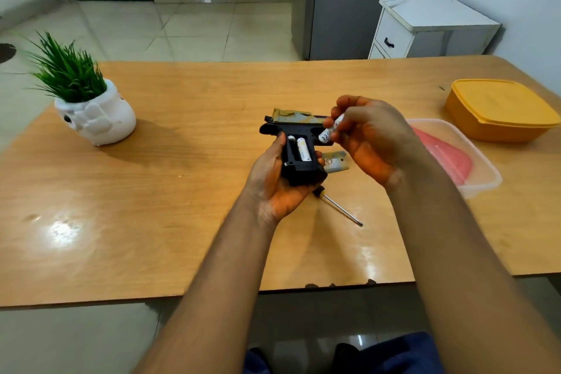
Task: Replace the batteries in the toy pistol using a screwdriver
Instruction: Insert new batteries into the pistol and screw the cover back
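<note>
Now your left hand [280, 174] cups the grip of the toy pistol [299, 147] from below, fingers curled round it, so the open battery bay faces up at you above the middle of the table [188, 136]. 2 white batteries [300, 149] lie side by side in that bay, and the space toward the trigger side looks free. Your right hand [368, 138] pinches 1 more loose battery [331, 130] between thumb and fingertips, tilted with its lower end just beside the bay, probably so you can line up its polarity before seating it. You have left the bay cover [335, 161] flat on the table just right of the pistol, and the screwdriver [341, 206] toward the near edge, both within easy reach for closing up. Further right, near the right edge, sit a clear tub [473, 167] and a yellow lidded box [501, 109].
</note>
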